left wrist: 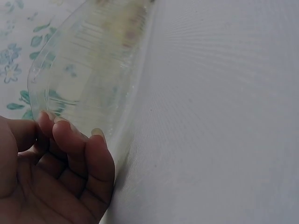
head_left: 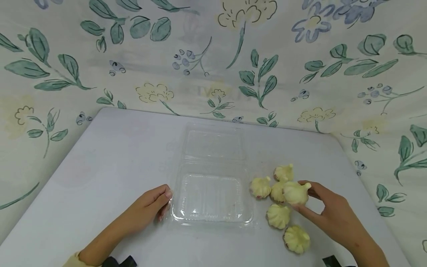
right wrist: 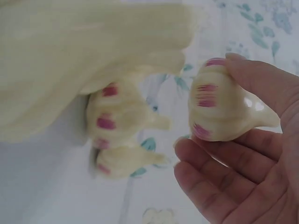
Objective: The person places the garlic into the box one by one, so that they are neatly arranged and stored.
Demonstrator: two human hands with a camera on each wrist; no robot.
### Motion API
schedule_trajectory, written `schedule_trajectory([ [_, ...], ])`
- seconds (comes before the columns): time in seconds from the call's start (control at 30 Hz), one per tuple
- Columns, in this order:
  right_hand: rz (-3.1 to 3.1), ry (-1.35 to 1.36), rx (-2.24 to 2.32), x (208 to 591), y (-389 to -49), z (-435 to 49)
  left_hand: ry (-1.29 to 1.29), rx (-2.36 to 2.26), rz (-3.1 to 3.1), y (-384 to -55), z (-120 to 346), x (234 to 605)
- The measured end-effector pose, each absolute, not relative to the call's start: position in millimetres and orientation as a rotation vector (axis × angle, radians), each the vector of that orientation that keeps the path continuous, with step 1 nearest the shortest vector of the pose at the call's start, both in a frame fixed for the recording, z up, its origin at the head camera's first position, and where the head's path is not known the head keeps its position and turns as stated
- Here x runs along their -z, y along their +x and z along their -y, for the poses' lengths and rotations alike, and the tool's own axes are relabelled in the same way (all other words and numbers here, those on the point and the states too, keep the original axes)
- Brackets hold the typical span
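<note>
My right hand (head_left: 328, 211) holds a pale yellow garlic bulb (head_left: 296, 193) between thumb and fingers, above the others at the right of the table. In the right wrist view the held garlic bulb (right wrist: 217, 102) shows purple streaks, its stem toward the palm. Several more garlic bulbs (head_left: 278, 216) lie around it, one partly hidden beneath the held one. A clear plastic clamshell box (head_left: 213, 218) lies opened flat in the middle, its lid half away from me. My left hand (head_left: 146, 209) pinches the box's left edge, thumb against fingers, as the left wrist view also shows.
The white table (head_left: 133, 148) has its far edge against a floral cloth (head_left: 207, 59) hanging behind. The same cloth borders the table's left and right sides. Two garlic bulbs, one of them the nearest garlic bulb (head_left: 296, 239), lie toward me from the held one.
</note>
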State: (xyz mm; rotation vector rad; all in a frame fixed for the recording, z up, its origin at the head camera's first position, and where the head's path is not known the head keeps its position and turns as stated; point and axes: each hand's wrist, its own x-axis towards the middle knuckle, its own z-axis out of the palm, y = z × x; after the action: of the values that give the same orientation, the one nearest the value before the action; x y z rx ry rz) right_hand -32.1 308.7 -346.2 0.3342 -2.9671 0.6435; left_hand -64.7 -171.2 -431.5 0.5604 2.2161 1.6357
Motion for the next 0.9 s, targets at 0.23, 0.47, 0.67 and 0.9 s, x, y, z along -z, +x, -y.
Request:
schedule_trajectory([
  [0.23, 2.987, 0.466, -0.678, 326.4, -41.1, -282.6, 0.584, -1.632, -2.212, -66.6, 171.8, 433.6],
  [0.47, 2.903, 0.656, -0.734, 312.4, -54.7, -252.9, 0.614, -1.663, -2.167, -67.8, 173.4, 435.9],
  [0.67, 2.86, 0.824, -0.78, 306.8, -69.0, -227.2, 0.645, -1.723, -2.085, -70.4, 175.0, 441.5],
  [0.9, 2.884, 0.956, -0.835, 307.9, -86.0, -196.7, 0.653, -1.756, -2.075, -71.1, 175.9, 444.3],
])
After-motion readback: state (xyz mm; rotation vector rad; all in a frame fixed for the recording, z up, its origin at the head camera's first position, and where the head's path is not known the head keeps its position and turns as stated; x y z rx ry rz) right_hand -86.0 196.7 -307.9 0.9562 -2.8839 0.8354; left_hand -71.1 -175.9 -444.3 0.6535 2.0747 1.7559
